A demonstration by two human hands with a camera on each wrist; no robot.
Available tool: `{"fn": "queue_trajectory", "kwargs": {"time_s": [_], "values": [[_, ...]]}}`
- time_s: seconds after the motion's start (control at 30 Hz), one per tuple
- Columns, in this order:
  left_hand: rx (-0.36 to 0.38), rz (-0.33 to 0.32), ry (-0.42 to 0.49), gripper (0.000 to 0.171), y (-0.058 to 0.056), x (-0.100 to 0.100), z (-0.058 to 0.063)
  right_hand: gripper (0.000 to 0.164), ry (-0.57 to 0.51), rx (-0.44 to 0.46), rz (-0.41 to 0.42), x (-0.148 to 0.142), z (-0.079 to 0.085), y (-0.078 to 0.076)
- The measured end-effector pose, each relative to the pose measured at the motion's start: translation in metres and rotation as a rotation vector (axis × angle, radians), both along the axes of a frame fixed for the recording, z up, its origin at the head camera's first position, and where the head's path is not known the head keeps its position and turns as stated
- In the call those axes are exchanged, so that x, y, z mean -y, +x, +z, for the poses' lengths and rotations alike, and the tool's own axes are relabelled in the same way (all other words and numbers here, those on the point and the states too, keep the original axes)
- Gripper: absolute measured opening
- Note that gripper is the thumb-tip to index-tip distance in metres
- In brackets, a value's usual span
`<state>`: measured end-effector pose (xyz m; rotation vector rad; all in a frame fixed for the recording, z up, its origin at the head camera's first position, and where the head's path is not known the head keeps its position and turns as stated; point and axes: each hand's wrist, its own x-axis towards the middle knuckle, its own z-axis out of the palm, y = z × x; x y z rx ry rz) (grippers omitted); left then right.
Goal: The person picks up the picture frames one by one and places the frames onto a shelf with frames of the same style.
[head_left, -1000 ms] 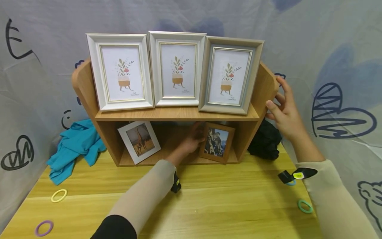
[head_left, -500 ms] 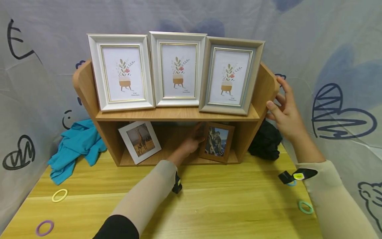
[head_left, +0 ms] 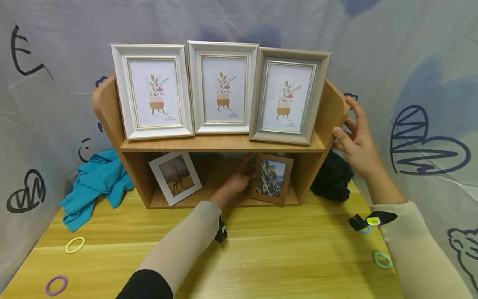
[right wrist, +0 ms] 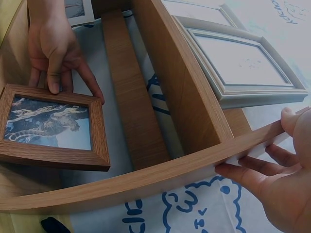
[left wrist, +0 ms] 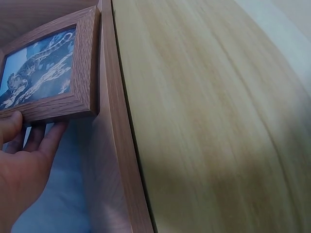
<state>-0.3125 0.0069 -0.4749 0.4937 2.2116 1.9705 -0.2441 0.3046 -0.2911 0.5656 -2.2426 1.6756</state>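
Note:
In the head view a small two-tier wooden shelf (head_left: 222,143) stands on the table. My left hand (head_left: 240,176) reaches into its lower tier and pinches the left edge of a brown wooden photo frame (head_left: 271,178) with a leopard picture. The left wrist view has the thumb on the front of this frame (left wrist: 85,63) and the fingers behind it. My right hand (head_left: 358,143) grips the shelf's right side panel (right wrist: 184,162), thumb on one face and fingers on the other. A white photo frame (head_left: 175,178) with a giraffe picture leans at the left of the lower tier.
Two white photo frames (head_left: 152,91) and a beige one (head_left: 290,95) stand on the upper tier. A teal cloth (head_left: 98,182) lies left of the shelf, a black cloth (head_left: 331,176) right. Yellow (head_left: 75,245), purple (head_left: 56,285), green (head_left: 382,260) and blue rings lie on the table.

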Motion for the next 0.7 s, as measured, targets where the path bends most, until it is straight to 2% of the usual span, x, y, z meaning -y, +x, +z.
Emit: {"fn": "queue_trajectory", "kwargs": {"time_s": [0.13,0.33,0.37,0.47,0.57,0.63,0.7], "values": [[0.011,-0.031,0.058,0.076,0.0,0.002,-0.001,0.071,0.002,-0.003,0.0,0.0,0.0,0.0],[-0.08,-0.082,0.089,0.074,0.0,0.014,-0.002,0.071,0.017,0.003,-0.003,0.0,-0.001,0.0],[-0.085,-0.102,0.117,0.074,0.001,0.017,-0.001,0.071,0.02,0.003,-0.004,0.0,-0.001,0.0],[-0.113,-0.152,0.147,0.072,0.009,0.027,0.003,0.071,0.021,0.003,-0.004,0.0,0.0,0.0],[-0.162,-0.153,0.094,0.07,0.022,0.041,0.008,0.071,0.025,-0.001,-0.003,-0.001,0.0,0.0],[-0.203,-0.134,0.026,0.069,0.031,0.051,0.011,0.071,0.022,-0.003,0.001,-0.001,-0.001,0.0],[-0.213,-0.12,-0.012,0.069,0.04,0.06,0.014,0.071,0.024,-0.004,0.004,-0.001,-0.001,0.0]]}}
